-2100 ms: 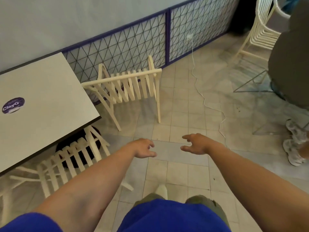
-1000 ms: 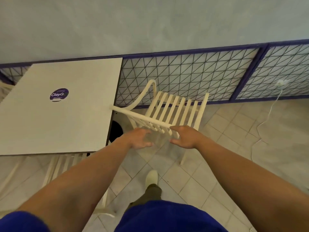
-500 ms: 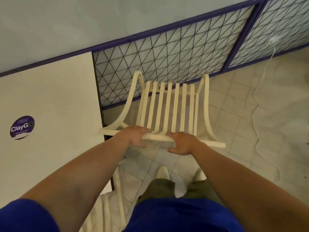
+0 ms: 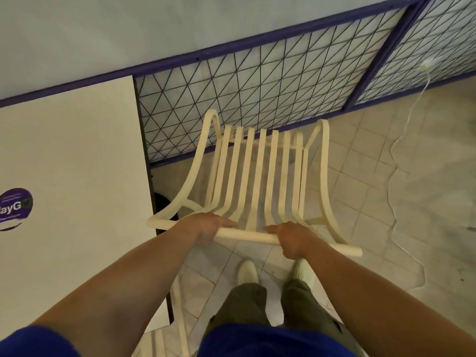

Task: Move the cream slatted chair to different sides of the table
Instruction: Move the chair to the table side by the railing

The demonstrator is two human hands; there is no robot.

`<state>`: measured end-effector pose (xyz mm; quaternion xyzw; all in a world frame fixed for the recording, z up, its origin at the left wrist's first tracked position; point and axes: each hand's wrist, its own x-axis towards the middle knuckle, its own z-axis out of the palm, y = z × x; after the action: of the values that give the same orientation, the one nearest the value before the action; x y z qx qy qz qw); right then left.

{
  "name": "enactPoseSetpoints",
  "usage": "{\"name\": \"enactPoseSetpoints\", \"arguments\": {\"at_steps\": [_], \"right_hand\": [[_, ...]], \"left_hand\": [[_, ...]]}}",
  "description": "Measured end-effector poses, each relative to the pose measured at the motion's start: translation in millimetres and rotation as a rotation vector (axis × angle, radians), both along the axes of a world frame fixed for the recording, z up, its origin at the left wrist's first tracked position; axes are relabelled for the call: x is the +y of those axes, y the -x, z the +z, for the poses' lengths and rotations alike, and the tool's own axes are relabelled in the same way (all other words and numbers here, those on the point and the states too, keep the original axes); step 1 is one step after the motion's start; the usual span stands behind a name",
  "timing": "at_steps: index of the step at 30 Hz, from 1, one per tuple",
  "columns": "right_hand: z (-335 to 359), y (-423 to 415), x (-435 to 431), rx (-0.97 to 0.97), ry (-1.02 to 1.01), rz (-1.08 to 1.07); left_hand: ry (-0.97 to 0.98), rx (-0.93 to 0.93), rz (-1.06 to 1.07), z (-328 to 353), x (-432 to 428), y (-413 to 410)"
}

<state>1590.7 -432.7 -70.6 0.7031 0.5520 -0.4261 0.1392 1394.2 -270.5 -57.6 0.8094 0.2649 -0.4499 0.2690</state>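
Both hands have settled on the chair (image 4: pixel 260 176): left hand (image 4: pixel 206 226) and right hand (image 4: pixel 293 238) wrap its top rail. You're ready to lift it away from the table (image 4: pixel 77 163).

Both hands' grip newly on chair (image 4: pixel 260 176)

The table (image 4: pixel 72 176) fills the left side of the frame, its right edge running down from upper left toward the lower middle. Just right of that edge, in the middle of the frame, stands the chair (image 4: pixel 257 176), its top rail nearest the bottom and its seat reaching up toward the mesh panel (image 4: pixel 257 86), which crosses the upper frame along the wall behind both. The left hand (image 4: pixel 206 226) and right hand (image 4: pixel 293 238) sit side by side on the rail. Two shoes (image 4: pixel 247 271) lie below the rail on the floor (image 4: pixel 373 189). A cable (image 4: pixel 396 161) trails down the right side from a plug (image 4: pixel 425 65) at upper right.
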Motion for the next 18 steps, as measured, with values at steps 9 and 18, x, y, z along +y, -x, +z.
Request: {"name": "enactPoseSetpoints", "arguments": {"at_steps": [9, 18], "right_hand": [[2.2, -6.9, -1.6, 0.009, -0.025, 0.047], [6.5, -53.0, -9.3, -0.015, -0.004, 0.174]], "left_hand": [[-0.018, -0.052, 0.069, 2.4, -10.1, -1.5], [-0.030, -0.035, 0.148, 4.4, -50.7, -28.7]]}}
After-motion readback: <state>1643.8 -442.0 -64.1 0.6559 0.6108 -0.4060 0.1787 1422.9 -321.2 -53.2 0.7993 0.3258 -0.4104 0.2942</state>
